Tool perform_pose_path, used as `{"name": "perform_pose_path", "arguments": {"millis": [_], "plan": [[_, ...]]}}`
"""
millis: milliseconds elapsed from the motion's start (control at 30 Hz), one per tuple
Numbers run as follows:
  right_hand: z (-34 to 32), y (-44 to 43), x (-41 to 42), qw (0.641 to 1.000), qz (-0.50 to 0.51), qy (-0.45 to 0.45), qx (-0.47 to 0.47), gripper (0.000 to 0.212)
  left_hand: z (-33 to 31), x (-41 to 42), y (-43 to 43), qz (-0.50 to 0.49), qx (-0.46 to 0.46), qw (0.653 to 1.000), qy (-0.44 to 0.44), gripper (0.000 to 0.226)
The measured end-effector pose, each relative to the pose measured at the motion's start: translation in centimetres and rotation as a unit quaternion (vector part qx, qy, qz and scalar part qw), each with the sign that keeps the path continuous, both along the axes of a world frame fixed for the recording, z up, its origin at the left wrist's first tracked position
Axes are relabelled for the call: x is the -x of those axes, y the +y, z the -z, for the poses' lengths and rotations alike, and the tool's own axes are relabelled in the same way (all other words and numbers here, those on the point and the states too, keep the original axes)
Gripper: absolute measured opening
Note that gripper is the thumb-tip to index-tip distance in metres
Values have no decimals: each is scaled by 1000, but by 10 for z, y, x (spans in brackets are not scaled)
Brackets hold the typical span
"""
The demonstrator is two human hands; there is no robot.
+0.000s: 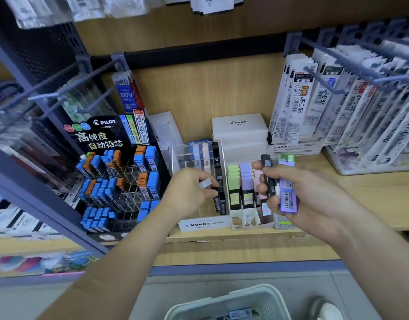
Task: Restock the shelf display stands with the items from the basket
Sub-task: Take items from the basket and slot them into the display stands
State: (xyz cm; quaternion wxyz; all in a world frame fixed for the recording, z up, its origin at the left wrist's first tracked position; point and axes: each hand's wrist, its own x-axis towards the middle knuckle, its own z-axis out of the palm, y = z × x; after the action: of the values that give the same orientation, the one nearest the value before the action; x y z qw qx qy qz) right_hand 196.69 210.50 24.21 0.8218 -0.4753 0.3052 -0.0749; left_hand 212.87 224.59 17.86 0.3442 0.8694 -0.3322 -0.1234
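Left hand [189,192] is in at centre frame, its fingers [207,194] pinching a pale-capped case [205,183] right over the clear stand [178,155], just beside the row of black cases at that stand's right wall. Over at 3 o'clock, the right hand [314,199] has its fingers [260,188] wrapped around a bundle: a purple case [289,195] with its barcode facing up, a black case [266,161] poking out on top, and a green case [286,158] behind them. That bundle hovers above the pastel rack [235,224], which shows green, purple and pink rows and sits touching the clear stand. Both stands sit on the wooden shelf [365,204]. At 9 o'clock, the Pilot stand [102,135] holds blue and orange cases in its grid. A white box [239,132] sits behind at 12 o'clock, and refill packs [300,105] hang on hooks at 2 o'clock. Down at 6 o'clock, the basket [252,291] sits below the shelf, well apart from both hands, with a blue pack [240,314] visible inside.
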Motion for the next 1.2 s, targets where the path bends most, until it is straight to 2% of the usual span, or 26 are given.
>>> {"name": "perform_pose_path", "arguments": {"millis": [300,467,533,567,600,633,700,733,767,900,967,1033,1133,1200], "plan": [[0,2,1,1000,-2,-15,7,34,24,18,-5,44,-56,989,-133,8],[2,1,0,1000,9,-8,3,19,24,17,-5,67,-102,975,-184,19],[3,0,0,1000,5,-1,-3,9,15,14,-5,45,-86,987,-131,18],[4,0,0,1000,2,1,-4,5,8,14,-5,24,-55,995,-76,15],[5,-1,-1,1000,-1,3,-1,4,2,12,-6,1,0,1000,14,13],[5,0,-1,1000,-4,6,2,5,-6,12,-5,-23,72,987,140,16],[6,2,-1,1000,-15,12,7,4,-21,17,-5,-52,212,898,382,28],[7,3,-2,1000,-22,12,9,7,-26,19,-5,-58,255,860,438,30],[7,5,-2,999,-29,13,11,9,-29,22,-5,-56,276,843,458,31],[15,17,-6,998,-46,17,45,8,-40,43,-11,-17,321,812,488,31],[21,25,-10,995,-62,13,72,19,-45,55,-14,7,337,800,497,31],[26,32,-14,994,-61,13,87,30,-46,63,-16,23,338,804,488,30],[29,34,-19,994,-42,7,100,17,-43,59,-15,26,328,822,465,29],[29,35,-21,993,-37,7,111,19,-43,47,-10,21,307,853,421,25]]}}
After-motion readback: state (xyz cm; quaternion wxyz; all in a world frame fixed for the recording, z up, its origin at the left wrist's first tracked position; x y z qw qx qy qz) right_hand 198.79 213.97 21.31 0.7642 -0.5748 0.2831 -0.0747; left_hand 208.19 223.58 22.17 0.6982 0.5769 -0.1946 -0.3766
